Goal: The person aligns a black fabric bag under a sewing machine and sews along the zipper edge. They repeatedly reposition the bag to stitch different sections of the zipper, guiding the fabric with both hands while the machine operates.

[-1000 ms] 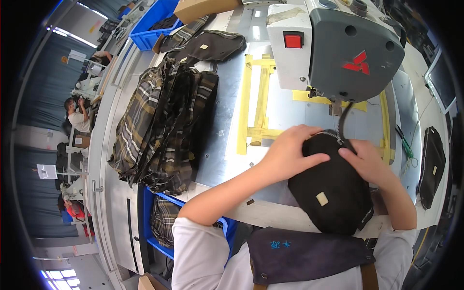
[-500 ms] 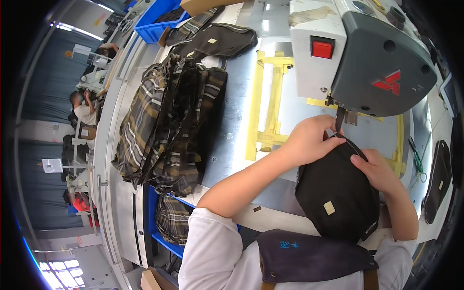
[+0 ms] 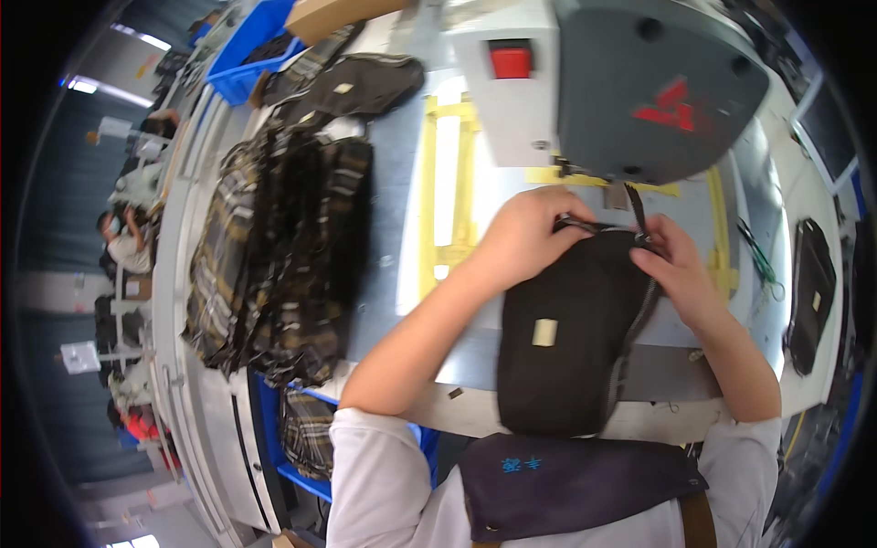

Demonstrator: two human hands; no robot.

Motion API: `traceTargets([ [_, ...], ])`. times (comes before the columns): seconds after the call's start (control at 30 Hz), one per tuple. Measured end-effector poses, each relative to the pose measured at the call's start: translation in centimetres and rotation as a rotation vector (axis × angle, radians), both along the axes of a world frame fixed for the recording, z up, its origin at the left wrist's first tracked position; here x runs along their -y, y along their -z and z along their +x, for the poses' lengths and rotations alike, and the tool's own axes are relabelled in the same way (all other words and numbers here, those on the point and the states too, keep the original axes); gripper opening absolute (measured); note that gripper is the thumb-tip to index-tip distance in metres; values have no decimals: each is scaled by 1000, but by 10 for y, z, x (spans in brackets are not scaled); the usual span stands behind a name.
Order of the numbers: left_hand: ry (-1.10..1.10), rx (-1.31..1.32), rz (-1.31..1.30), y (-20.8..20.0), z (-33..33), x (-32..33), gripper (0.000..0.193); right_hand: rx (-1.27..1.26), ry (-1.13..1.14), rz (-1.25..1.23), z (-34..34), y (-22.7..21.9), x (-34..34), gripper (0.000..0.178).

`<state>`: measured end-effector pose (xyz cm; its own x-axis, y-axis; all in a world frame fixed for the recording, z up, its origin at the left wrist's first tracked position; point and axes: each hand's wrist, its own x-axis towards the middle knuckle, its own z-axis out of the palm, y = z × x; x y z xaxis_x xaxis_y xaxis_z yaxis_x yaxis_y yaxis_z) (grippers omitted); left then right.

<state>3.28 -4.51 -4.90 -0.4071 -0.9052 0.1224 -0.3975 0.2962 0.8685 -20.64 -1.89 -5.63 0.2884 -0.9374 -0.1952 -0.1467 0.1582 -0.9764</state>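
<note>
Closest to me I have a dark purple-grey cloth flap (image 3: pixel 585 489) across the person's chest, with a white short sleeve (image 3: pixel 379 475) at its left. Just beyond it, over the table's near edge, I see the black fabric pouch (image 3: pixel 580 301), a small cream rectangular tag (image 3: pixel 544 332) on its face and a metal-toothed zip (image 3: pixel 623 370) along its right side. I read the left hand (image 3: pixel 534 233) as pinching the pouch's far edge, thumb against fingers; the right hand (image 3: pixel 673 265) grips the far right corner between thumb and fingers, where a narrow black strip (image 3: pixel 636 206) sticks up between the hands and the machine.

To the right I get green-handled thread snips (image 3: pixel 760 260) and, beyond them, another black fabric piece (image 3: pixel 809 301). On the left lies a heap of brown, black and white plaid fabric (image 3: pixel 224 265), above a blue plastic bin (image 3: pixel 270 420) below the table. Past the hands stands a grey rounded sewing-machine head (image 3: pixel 658 91), joined to a white housing with a red switch (image 3: pixel 510 60); I cannot tell whether the strip touches it. Farther off sit a blue open crate (image 3: pixel 239 82) and a brown cardboard box (image 3: pixel 343 16).
</note>
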Motion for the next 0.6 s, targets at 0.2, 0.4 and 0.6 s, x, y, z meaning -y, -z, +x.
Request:
traceTargets([
  [0.2, -70, -67, 252, -1, -16, -14, 15, -314, 14, -193, 6, -11, -2, 23],
  [0.4, -54, 12, -394, 18, -23, -25, 22, -189, 91, -237, 11, -20, -11, 13],
  [0.6, 82, 79, -689, 20, -22, -20, 27, -244, -13, -472, 13, -4, -12, 6],
])
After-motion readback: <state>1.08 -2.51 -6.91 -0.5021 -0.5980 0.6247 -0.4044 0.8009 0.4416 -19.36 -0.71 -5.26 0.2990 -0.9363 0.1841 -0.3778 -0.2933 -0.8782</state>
